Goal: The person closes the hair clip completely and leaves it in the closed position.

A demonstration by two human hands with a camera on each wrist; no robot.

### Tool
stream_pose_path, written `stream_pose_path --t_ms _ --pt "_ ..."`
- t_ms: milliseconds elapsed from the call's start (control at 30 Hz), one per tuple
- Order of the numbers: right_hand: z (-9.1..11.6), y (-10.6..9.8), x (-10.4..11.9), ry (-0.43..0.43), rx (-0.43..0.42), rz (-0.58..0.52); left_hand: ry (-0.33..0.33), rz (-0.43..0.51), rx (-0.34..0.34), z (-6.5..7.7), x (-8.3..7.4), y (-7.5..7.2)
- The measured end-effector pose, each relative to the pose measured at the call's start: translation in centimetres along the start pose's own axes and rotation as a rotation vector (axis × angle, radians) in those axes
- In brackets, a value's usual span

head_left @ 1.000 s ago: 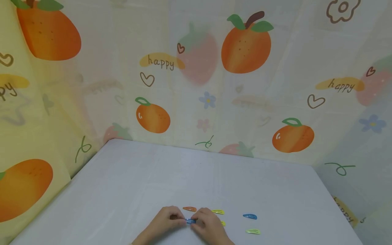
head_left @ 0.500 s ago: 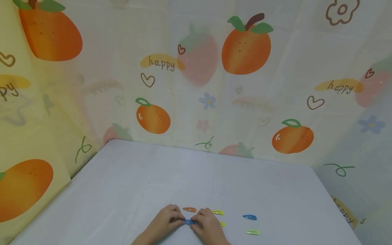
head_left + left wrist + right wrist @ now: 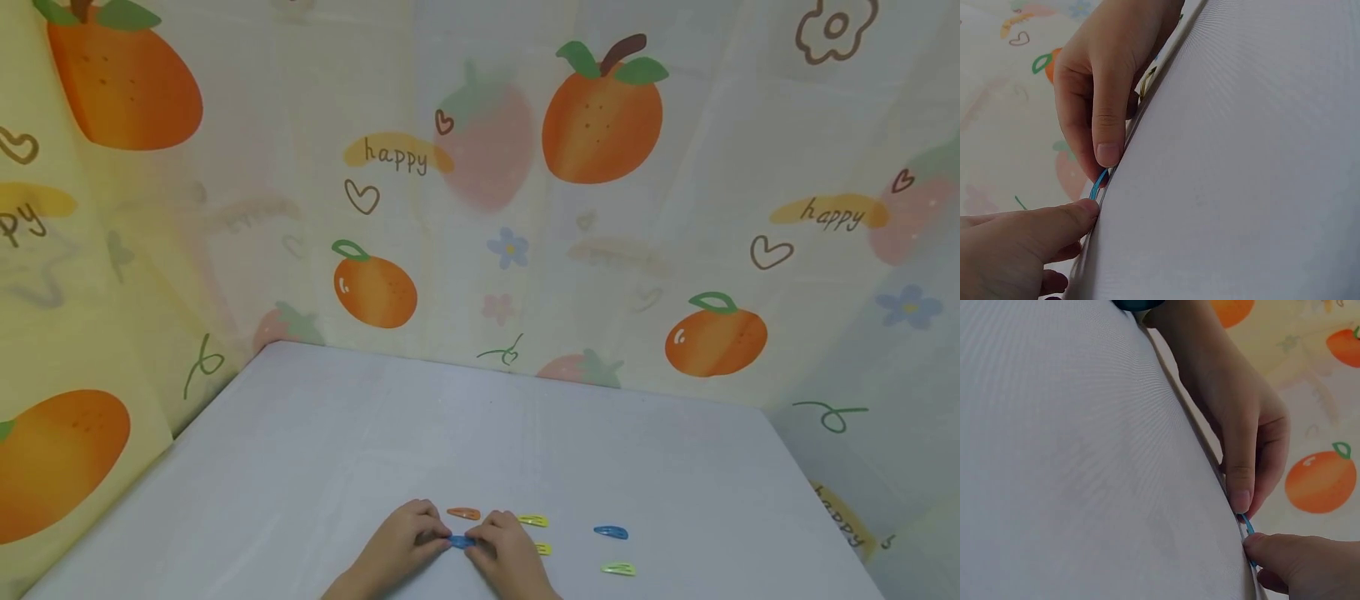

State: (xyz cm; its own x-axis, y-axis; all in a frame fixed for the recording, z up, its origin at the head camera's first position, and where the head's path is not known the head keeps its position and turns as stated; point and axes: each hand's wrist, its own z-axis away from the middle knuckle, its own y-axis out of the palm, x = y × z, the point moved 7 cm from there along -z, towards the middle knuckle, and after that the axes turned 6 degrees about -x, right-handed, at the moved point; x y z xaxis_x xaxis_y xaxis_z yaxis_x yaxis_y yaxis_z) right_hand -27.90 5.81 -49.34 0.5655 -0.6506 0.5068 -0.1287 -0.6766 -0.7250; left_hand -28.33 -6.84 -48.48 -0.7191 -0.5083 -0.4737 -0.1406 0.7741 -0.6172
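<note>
A blue snap hair clip (image 3: 461, 542) lies crosswise between my two hands, close over the table near its front edge. My left hand (image 3: 399, 543) pinches its left end between thumb and fingertips. At the other end, the thumb and fingers of my right hand (image 3: 510, 550) pinch it. Seen from the left wrist, the clip (image 3: 1095, 184) shows as a thin, curved blue strip between the thumbs. In the right wrist view the clip (image 3: 1247, 524) is mostly covered by fingers.
Just behind the hands lies an orange hair clip (image 3: 464, 513). Two yellow clips, one behind (image 3: 534, 521) and one partly hidden (image 3: 544, 550), sit beside my right hand. Farther right are another blue clip (image 3: 611, 532) and a light green clip (image 3: 618, 569). Printed curtains surround the white table (image 3: 450, 433).
Both hands keep their pinch on the blue hair clip and have shifted slightly left with it. Its top, slotted in look a second ago, now appears as plain blue. The other clips stay put.
</note>
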Motion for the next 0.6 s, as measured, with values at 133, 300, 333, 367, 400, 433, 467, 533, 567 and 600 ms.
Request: stream_pose_path --t_ms 133,300,333,367,400,433,467,533,567,600 --pt "-0.05 0.06 -0.13 0.016 0.007 -0.003 -0.02 0.008 0.008 0.05 0.21 0.1" --pt "-0.05 0.0 -0.11 0.023 0.003 -0.005 -0.041 -0.003 0.026 0.16 0.39 0.3" --pt "-0.07 -0.01 -0.1 0.024 0.003 -0.006 -0.041 -0.004 0.028 0.17 0.4 0.32" --pt "-0.08 -0.01 -0.11 0.027 0.003 -0.007 -0.041 -0.005 0.029 0.17 0.4 0.31" --pt "-0.08 0.01 -0.12 0.029 0.004 -0.008 -0.04 -0.005 0.029 0.17 0.39 0.3" --pt "-0.08 0.02 -0.11 0.032 0.006 -0.011 -0.041 -0.006 0.031 0.17 0.41 0.3" --pt "-0.08 0.04 -0.12 0.036 0.008 -0.012 -0.04 -0.005 0.036 0.17 0.41 0.31" --pt "-0.08 0.06 -0.12 0.042 0.013 -0.006 -0.042 -0.008 0.05 0.15 0.46 0.31" --pt "-0.1 0.02 -0.06 0.043 0.015 -0.001 -0.047 -0.017 0.058 0.11 0.52 0.3" --pt "-0.15 -0.09 0.03 0.039 0.006 0.005 -0.053 -0.032 0.063 0.08 0.64 0.24"
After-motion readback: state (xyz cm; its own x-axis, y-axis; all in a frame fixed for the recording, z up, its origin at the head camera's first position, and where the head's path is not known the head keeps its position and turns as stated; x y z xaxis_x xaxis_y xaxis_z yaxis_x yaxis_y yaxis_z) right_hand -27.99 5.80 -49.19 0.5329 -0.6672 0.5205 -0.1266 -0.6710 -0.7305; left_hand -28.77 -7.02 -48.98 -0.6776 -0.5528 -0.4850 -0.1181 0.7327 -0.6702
